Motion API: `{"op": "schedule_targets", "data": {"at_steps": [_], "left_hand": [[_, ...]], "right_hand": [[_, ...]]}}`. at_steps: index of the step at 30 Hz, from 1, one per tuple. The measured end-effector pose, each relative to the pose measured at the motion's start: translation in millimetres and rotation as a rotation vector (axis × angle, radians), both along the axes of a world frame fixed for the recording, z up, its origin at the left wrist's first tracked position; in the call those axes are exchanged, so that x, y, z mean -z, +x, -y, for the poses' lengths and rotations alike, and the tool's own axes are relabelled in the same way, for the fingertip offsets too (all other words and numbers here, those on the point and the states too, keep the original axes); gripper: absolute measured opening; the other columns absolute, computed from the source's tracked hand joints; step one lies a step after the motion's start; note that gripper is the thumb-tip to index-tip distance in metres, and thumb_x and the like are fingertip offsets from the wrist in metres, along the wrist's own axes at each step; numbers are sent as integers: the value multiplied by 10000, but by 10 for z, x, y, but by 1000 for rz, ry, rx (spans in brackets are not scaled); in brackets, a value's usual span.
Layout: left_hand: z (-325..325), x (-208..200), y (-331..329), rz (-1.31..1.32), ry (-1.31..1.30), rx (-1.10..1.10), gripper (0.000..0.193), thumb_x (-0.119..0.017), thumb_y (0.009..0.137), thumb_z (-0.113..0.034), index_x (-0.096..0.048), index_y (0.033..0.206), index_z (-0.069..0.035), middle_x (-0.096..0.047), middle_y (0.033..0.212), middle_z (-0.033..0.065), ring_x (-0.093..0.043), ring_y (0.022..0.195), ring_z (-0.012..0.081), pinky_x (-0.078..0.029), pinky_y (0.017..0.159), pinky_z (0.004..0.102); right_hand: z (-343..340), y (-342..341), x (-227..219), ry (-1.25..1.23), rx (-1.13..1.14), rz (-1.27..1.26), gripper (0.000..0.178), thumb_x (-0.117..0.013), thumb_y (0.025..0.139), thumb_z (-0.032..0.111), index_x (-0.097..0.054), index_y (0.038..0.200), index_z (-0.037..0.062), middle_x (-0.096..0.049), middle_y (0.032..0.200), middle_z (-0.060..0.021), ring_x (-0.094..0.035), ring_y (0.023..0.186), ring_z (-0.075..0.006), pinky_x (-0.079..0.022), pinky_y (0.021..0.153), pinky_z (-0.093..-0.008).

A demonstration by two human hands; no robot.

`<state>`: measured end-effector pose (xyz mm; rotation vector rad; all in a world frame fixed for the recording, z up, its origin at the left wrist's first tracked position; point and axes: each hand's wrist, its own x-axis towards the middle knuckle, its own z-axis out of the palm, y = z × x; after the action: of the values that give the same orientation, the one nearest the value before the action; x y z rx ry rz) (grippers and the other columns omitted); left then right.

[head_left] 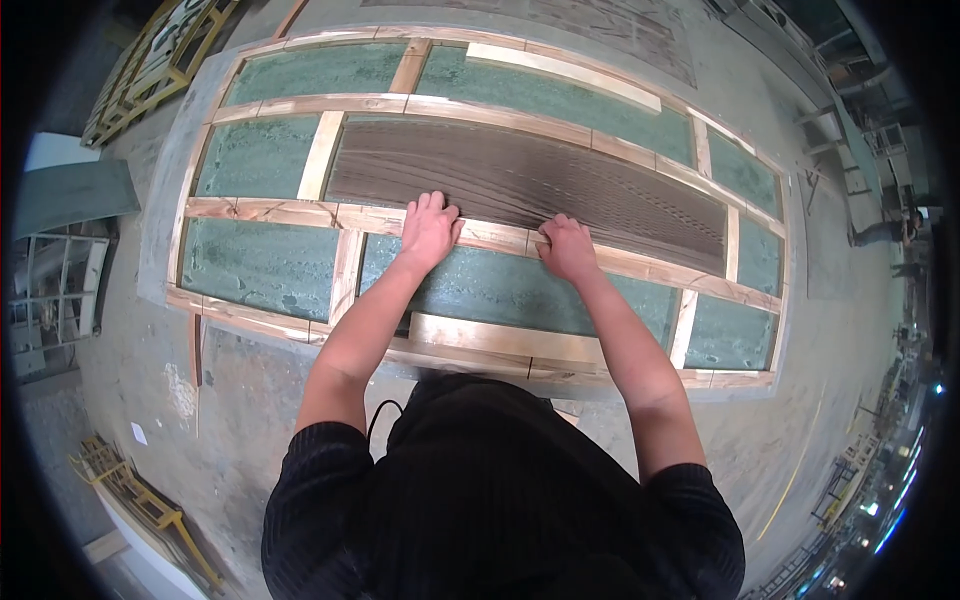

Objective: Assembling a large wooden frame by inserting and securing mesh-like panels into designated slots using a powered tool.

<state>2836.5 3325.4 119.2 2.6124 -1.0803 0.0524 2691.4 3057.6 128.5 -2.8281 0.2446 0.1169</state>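
Black shirt [500, 490] foremost, left hand [430, 233] and right hand [569, 248] reach the brown sheet [490, 165], grip unclear

Beneath the person's left hand [430, 230] and right hand [567, 245] I can see a rail [490, 234] of pale, bare wood, matt and streaked with grain. Just beyond them, the brown infill [540, 185] is dull and finely ridged, rather like pleated card. Nearer the body than the hands, the green panel [480, 285] looks blotchy with a slight sheen, and the shirt [480, 480] is black, matt, ribbed cloth.
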Motion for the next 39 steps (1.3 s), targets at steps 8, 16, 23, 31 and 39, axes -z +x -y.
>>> {"op": "schedule_targets", "data": {"at_steps": [8,16,23,31,39], "left_hand": [[31,44,-71,35,20,-45,202,-706,941,-320,-757,973,-127,-589,1066,97,-547,1074,297,-433,917,453],[-15,46,-179,42,-68,-88,194,-711,925,-300,-749,1031,-142,-592,1079,90,-550,1087,302,-435,928,462],[-53,8,-161,18,-80,-80,183,-716,900,-266,-745,1004,-118,-594,1061,120,-549,1080,328,-441,938,473],[-45,-28,-226,10,-38,-142,189,-706,893,-255,-737,989,-95,-591,1057,128,-542,1056,337,-442,927,475],[-307,2,164,13,-93,-193,203,-707,900,-283,-718,910,-81,-651,985,128,-605,1029,335,-471,912,467]], "right_hand": [[-56,47,-5,-22,-27,-6,296,-750,885,260,-735,1144,119,-630,1134,-90,-603,1150,-308,-466,972,-482],[-353,278,86,-33,-136,44,365,-742,890,259,-705,1225,121,-619,1197,-115,-589,1183,-326,-465,1006,-499],[-435,346,-120,23,-135,-73,327,-762,881,277,-715,1170,133,-623,1253,-119,-570,1229,-338,-453,1050,-514],[-429,466,-24,-12,-88,-93,291,-756,865,308,-742,1113,157,-642,1149,-118,-607,1153,-344,-490,995,-496],[-508,598,18,-18,-70,-148,283,-753,856,313,-747,1094,161,-659,1163,-121,-618,1159,-349,-512,986,-511]]}}
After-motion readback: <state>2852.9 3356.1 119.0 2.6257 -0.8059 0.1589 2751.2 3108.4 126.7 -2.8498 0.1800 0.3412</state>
